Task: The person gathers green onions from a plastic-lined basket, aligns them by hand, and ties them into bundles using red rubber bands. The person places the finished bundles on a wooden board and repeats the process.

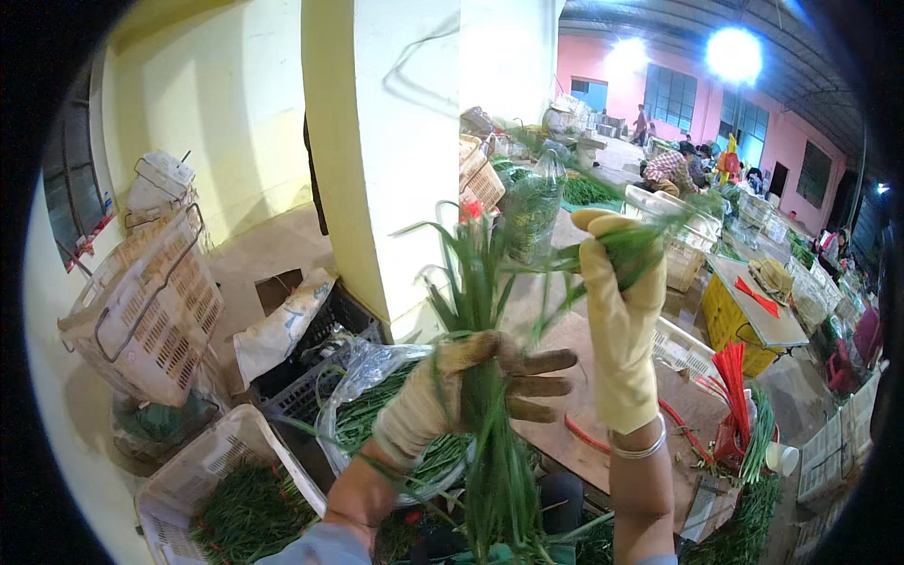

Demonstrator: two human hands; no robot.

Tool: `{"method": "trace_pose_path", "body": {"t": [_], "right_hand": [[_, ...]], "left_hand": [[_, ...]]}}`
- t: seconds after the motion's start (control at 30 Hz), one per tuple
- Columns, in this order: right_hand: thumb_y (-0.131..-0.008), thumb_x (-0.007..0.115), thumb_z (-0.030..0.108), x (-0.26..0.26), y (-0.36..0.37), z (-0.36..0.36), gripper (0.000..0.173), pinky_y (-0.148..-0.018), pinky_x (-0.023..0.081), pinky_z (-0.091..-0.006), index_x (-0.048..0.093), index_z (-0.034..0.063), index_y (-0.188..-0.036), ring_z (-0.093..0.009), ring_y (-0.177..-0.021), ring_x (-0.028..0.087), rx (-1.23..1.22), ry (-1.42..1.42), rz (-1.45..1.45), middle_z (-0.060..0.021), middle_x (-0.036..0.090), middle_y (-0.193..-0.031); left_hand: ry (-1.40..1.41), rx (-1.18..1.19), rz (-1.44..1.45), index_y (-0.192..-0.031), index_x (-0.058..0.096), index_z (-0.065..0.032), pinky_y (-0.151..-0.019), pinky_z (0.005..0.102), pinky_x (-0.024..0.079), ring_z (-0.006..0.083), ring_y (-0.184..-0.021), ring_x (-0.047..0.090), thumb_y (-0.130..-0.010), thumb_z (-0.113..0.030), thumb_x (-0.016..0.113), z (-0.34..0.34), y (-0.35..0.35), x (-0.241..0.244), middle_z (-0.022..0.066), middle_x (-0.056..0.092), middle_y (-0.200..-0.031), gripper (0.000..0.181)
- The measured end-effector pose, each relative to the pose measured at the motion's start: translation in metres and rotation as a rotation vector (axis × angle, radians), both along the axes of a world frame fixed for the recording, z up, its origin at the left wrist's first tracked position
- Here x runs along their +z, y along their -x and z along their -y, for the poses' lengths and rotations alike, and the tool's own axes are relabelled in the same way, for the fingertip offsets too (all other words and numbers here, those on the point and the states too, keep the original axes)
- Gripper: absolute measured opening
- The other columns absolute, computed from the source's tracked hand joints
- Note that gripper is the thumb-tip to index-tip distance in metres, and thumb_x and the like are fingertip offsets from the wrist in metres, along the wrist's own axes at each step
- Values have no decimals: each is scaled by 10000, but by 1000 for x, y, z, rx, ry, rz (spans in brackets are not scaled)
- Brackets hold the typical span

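My left hand, in a soiled knitted glove, holds an upright bunch of long green leaves, possibly garlic chives, across its palm. Its thumb wraps the bunch while the other fingers stretch out to the right. The leaf tips fan out above the hand, and the lower ends hang towards my lap. Raised at the right, my right hand wears a pale yellow rubber glove. A blurred tuft of green leaves is between its thumb and fingers. Some strands trail from this tuft towards the bunch.
Below my right hand lies a wooden board with red ties at its right. A plastic bag of greens and a white crate stand left. Beyond are a pillar, a yellow crate and a crouching person.
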State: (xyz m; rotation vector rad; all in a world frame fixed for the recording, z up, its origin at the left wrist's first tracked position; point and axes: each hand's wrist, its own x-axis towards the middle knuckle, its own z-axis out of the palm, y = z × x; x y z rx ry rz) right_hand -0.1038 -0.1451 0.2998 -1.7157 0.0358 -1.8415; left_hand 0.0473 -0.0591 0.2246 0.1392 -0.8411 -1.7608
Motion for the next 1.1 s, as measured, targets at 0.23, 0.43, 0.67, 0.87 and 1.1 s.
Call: {"method": "trace_pose_path", "body": {"t": [0.23, 0.43, 0.67, 0.87, 1.1], "right_hand": [[-991, 564, 98, -68, 10, -25, 111, -1036, 429, -369, 525, 81, -1093, -185, -1093, 573, 213, -314, -14, -126, 595, -1226], [-954, 653, 210, -167, 66, -26, 227, -1081, 406, -401, 560, 68, -1105, -206, -1156, 571, 399, -596, -91, -129, 596, -1262], [-904, 711, 282, -234, 119, -89, 321, -1128, 373, -465, 643, 81, -1145, -307, -1328, 471, 334, -686, 9, -172, 505, -1392], [-987, 562, 397, -281, 141, -137, 395, -1101, 357, -492, 725, 37, -997, -340, -1295, 508, 170, -797, -239, -178, 642, -1240], [-1017, 531, 335, -322, 277, -201, 298, -1014, 461, -440, 700, 90, -1030, -287, -1101, 635, -333, -1066, -94, -139, 683, -1163]], "left_hand": [[-15, 535, -183, -964, 633, -123, -663, 420, 566, 226, -759, 643, -936, -362, 623, 20, 5, 4, 67, 645, -880, 241], [65, 483, -397, -1000, 655, -94, -1070, 532, 424, 255, -945, 638, -954, -301, 617, 51, -12, -41, 83, 647, -1101, 216], [-273, 413, -533, -942, 651, -87, -937, 392, 483, 146, -756, 567, -988, -237, 567, 10, -26, -137, -30, 591, -834, 178], [-585, 626, -516, -877, 645, -79, -887, 386, 474, 133, -675, 473, -955, -205, 606, -39, -55, -241, -37, 469, -721, 153], [-593, 593, -486, -836, 630, -104, -841, 455, 514, 206, -708, 538, -985, -252, 553, -53, -67, -274, 11, 519, -699, 223]]}}
